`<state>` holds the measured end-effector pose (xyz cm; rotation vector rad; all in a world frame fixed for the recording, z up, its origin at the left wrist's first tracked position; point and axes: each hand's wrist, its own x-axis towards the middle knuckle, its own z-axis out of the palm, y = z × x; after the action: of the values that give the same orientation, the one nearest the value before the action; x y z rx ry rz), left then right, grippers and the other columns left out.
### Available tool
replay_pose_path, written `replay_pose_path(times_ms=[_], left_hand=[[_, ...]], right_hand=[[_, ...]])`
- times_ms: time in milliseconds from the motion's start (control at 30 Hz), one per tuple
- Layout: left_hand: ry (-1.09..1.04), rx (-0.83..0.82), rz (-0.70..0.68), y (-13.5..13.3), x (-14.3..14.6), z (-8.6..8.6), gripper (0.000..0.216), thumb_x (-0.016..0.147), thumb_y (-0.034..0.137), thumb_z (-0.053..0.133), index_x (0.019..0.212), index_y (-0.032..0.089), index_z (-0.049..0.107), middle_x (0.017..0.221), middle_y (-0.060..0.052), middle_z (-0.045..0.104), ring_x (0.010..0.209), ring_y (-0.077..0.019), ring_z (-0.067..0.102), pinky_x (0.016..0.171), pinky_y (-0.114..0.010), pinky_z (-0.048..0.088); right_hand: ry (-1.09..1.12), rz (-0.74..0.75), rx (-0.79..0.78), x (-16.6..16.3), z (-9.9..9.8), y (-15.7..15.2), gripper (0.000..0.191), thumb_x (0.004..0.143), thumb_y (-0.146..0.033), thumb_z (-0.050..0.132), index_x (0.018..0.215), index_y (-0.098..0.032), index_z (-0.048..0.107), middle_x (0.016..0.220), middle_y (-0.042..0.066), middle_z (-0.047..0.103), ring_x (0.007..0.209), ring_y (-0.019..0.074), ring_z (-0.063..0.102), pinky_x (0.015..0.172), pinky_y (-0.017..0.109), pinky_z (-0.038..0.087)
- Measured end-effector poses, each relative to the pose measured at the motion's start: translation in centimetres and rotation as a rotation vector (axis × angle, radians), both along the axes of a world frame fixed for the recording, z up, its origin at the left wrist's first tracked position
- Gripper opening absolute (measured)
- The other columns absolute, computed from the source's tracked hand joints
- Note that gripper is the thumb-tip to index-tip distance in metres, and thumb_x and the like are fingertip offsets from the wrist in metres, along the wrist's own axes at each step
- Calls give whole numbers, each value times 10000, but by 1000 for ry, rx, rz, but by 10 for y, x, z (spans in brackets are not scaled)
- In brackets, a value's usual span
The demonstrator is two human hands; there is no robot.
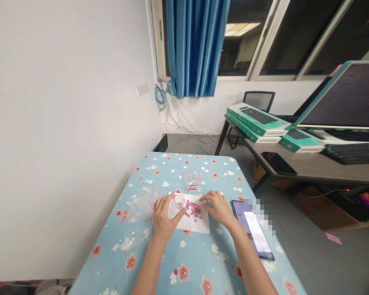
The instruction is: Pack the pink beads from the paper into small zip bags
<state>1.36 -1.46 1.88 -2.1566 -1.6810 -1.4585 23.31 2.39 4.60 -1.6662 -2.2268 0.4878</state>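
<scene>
A white sheet of paper lies on the table with small pink bead-like pieces scattered over it. Among them is a small brownish item too tiny to name. At the sheet's upper left sits a whitish, see-through object with pink in it. My left hand rests at the sheet's left edge, thumb and fingers apart, the thumb tip by the pink pieces. Over the right edge is my right hand, its fingers spread and nothing visible in them. Beyond the paper lies a small zip bag holding more pink pieces.
Clear plastic bags lie left of my left hand. A phone with a lit screen is on the right of the flowered tablecloth. A desk with keyboard boxes stands at right; a wall borders the left.
</scene>
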Motion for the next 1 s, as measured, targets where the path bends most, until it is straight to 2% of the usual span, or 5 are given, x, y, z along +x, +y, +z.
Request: replay_pose_path(times_ms=[333, 800, 1000], left_hand=[[-154, -137, -64, -3, -2, 5, 445, 812, 399, 588, 1201, 191, 529, 1038, -81, 673, 982, -230, 600, 875, -395, 456], [-133, -120, -56, -2, -1, 5, 427, 806, 374, 593, 1188, 192, 537, 1026, -75, 675, 964, -226, 597, 866, -398, 455], [-133, -104, -52, -2, -1, 6, 422, 806, 373, 596, 1184, 195, 539, 1019, -71, 680, 961, -225, 600, 864, -396, 456]], right_hand=[[16, 28, -32, -6, -9, 1, 187, 812, -190, 580, 890, -279, 725, 967, 46, 625, 960, 226, 494, 831, 345, 317], [9, 26, -37, -5, -12, 2, 111, 824, -239, 590, 839, -247, 700, 928, 45, 610, 945, 227, 487, 824, 338, 318], [25, 45, -33, -4, -10, 1, 133, 830, -242, 579, 866, -261, 706, 940, 46, 608, 948, 226, 481, 835, 342, 320]])
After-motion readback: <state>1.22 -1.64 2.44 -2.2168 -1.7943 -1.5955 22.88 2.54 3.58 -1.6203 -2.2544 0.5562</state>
